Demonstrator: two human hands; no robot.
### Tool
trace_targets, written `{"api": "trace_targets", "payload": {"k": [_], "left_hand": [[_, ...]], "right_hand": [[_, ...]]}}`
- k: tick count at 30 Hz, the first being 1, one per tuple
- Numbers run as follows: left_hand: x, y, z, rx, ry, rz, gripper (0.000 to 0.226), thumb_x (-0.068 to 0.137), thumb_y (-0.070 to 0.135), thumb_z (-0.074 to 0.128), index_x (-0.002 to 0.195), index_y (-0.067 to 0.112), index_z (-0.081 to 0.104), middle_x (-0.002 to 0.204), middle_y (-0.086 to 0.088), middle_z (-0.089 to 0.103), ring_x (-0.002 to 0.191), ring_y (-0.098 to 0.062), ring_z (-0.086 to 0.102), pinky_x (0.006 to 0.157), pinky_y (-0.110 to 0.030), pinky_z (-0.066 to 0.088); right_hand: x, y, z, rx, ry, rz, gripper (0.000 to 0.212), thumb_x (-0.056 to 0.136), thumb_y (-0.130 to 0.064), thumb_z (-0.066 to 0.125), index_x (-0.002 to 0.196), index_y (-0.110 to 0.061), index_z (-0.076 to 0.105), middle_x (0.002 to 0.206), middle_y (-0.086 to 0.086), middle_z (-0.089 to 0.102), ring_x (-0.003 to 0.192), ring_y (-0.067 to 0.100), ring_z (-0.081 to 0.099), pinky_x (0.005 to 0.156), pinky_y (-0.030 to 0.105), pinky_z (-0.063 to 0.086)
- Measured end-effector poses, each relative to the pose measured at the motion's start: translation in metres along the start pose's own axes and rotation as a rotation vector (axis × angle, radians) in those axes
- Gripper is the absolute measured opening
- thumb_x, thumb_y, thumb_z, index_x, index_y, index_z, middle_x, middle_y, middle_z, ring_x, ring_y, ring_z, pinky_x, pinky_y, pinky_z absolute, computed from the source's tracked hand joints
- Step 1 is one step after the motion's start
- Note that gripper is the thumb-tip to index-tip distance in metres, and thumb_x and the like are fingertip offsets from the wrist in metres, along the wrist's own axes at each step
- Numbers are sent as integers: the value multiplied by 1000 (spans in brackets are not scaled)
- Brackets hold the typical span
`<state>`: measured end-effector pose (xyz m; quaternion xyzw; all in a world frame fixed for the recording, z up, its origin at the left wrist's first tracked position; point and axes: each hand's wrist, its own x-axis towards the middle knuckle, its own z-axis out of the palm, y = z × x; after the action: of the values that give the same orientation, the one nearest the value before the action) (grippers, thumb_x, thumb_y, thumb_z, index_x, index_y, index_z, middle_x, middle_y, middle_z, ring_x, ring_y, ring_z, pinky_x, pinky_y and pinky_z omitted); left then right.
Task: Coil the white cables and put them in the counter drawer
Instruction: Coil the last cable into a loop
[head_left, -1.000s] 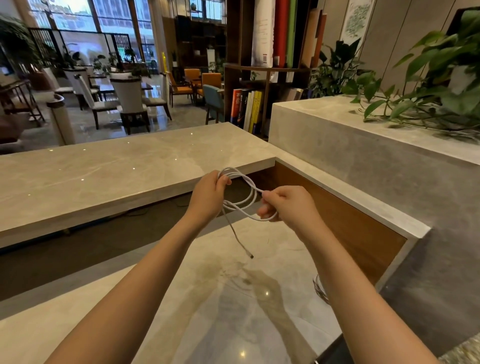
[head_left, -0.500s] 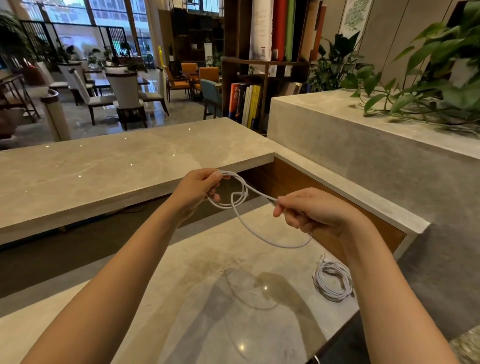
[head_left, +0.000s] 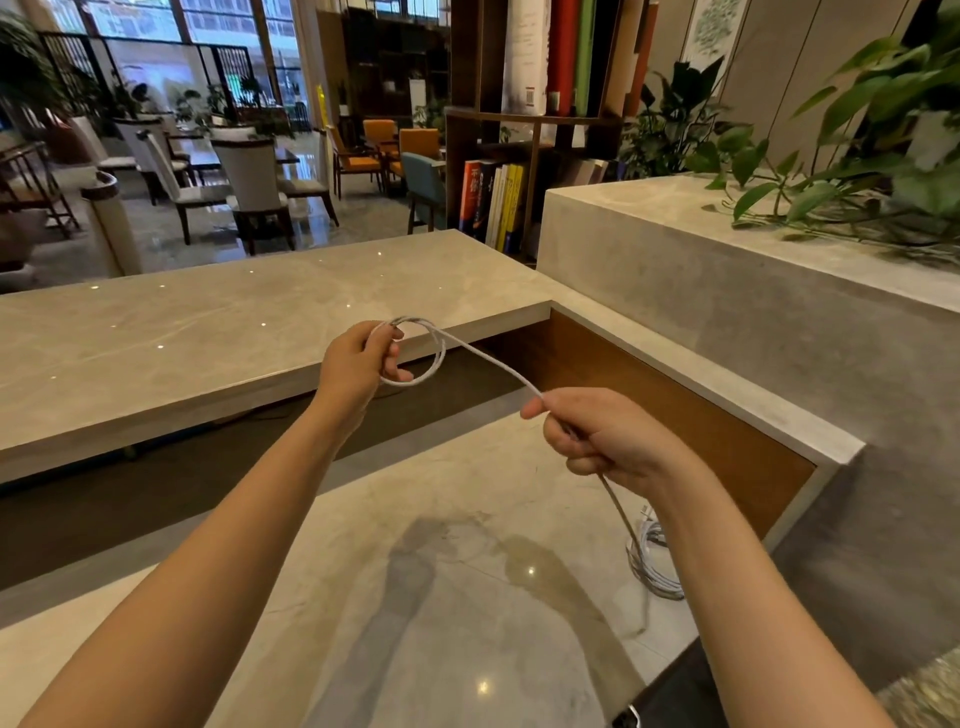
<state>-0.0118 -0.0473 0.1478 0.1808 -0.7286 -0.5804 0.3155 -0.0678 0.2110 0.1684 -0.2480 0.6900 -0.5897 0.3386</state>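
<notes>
My left hand (head_left: 358, 364) pinches a small loop of a white cable (head_left: 483, 357) above the gap between the two counters. From the loop the cable runs taut down to my right hand (head_left: 608, 441), which grips it in a closed fist. The cable's free end hangs below my right hand toward the lower marble counter (head_left: 441, 597). A second white cable (head_left: 652, 564), coiled, lies on that counter by my right forearm. No drawer is visible.
A higher marble counter (head_left: 208, 332) runs across the far side. A wood-lined wall (head_left: 675, 410) and a raised stone ledge (head_left: 727, 312) with green plants (head_left: 857, 171) close off the right. Bookshelves and chairs stand behind.
My hands have moved apart: the right one pulled down and right, drawing the slack cable straight. The loop in my left hand has shrunk. The free end now hangs below my right hand.
</notes>
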Motion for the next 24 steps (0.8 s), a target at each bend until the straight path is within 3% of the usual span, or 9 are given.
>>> {"api": "trace_targets", "payload": {"k": [3, 5, 7, 10, 13, 16, 18, 21, 24], "left_hand": [[-10, 9, 3, -676, -68, -324, 25, 100, 13, 38, 89, 3, 58, 66, -1, 45, 39, -4, 42, 43, -14, 43], [-16, 12, 4, -898, -87, -455, 27, 100, 16, 37, 89, 2, 56, 61, 0, 44, 36, -4, 34, 35, -12, 31], [-23, 13, 7, -966, -111, -522, 29, 101, 19, 34, 88, 2, 54, 53, 2, 44, 35, -4, 29, 33, -13, 23], [-33, 17, 14, -954, -127, -550, 30, 101, 20, 32, 87, 4, 52, 49, 3, 42, 34, -4, 27, 31, -14, 21], [-39, 20, 18, -950, -136, -528, 31, 101, 24, 33, 85, 5, 52, 50, 3, 39, 34, -4, 25, 31, -14, 21], [-49, 21, 22, -820, -176, -440, 24, 99, 21, 39, 84, 7, 53, 57, 3, 36, 38, -3, 25, 34, -13, 22], [-57, 21, 25, -666, -191, -342, 18, 97, 13, 43, 81, 8, 51, 61, 2, 34, 43, -4, 26, 37, -14, 23], [-66, 23, 29, -485, -226, -265, 19, 97, 13, 42, 79, 11, 48, 61, 2, 34, 47, -6, 30, 41, -16, 29], [-71, 23, 36, -286, -172, -233, 17, 98, 18, 40, 89, 11, 53, 61, 1, 40, 49, -7, 39, 50, -22, 39]], "right_hand": [[14, 19, 17, -232, 159, -27, 27, 99, -17, 40, 95, -7, 64, 70, 3, 59, 60, 12, 50, 56, 24, 47], [24, 34, 27, -450, 229, -59, 27, 98, -19, 43, 97, -11, 69, 88, -2, 63, 81, 12, 56, 73, 27, 48], [32, 42, 36, -608, 269, -105, 26, 96, -20, 46, 104, -14, 70, 99, -4, 61, 91, 12, 56, 77, 27, 45], [40, 43, 47, -596, 323, -132, 23, 94, -14, 50, 107, -11, 68, 93, 1, 63, 84, 17, 61, 75, 31, 52], [42, 31, 58, -320, 278, -105, 21, 91, -5, 53, 109, -3, 63, 89, 12, 68, 76, 17, 66, 73, 26, 57], [34, 11, 62, 101, 77, -53, 23, 91, -7, 53, 113, -4, 59, 99, 17, 69, 90, 23, 69, 83, 31, 57], [30, 3, 62, 150, 28, -54, 24, 94, -17, 52, 114, -8, 59, 101, 14, 70, 96, 24, 68, 87, 35, 55], [30, 4, 67, -1, 229, -139, 21, 95, -23, 51, 106, -9, 62, 91, 7, 72, 89, 18, 67, 77, 28, 54], [30, 9, 70, 12, 375, -211, 13, 93, -19, 53, 98, -15, 65, 82, 0, 71, 84, 13, 65, 69, 21, 47]]}}
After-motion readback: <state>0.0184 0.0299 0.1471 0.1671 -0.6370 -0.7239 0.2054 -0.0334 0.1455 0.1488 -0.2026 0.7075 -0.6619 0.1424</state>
